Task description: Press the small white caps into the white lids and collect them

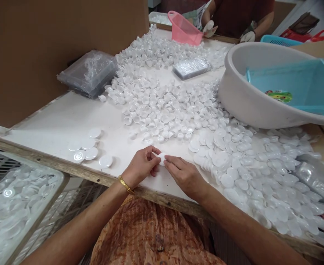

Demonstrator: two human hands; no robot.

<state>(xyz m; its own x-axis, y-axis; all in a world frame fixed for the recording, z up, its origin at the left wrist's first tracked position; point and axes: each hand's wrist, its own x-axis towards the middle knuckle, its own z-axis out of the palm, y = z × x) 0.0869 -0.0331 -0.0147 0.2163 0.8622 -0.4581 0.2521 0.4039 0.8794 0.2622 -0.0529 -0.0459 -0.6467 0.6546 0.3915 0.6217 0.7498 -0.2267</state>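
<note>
Between my hands, just above the table's front part, is a small white saucer (pixel 162 158). The thumb and fingers of my left hand (pixel 139 164) pinch its left side. My right hand (pixel 186 177) has its fingertips closed on the right side. Several like saucers (pixel 91 153) lie loose on the table to the left. A heap of tiny white cups (pixel 162 106) spreads beyond my hands, and many more saucers (pixel 219 147) are piled to the right.
A large grey tub (pixel 243 99) holding a blue basket (pixel 302 82) stands at the right. Wrapped clear packs (pixel 91 71) lie at the left, beside a tall cardboard sheet (pixel 54 36). A pink scoop (pixel 182 31) stands far back, near a person's gloved hands. A crate of white pieces (pixel 54 184) is lower left.
</note>
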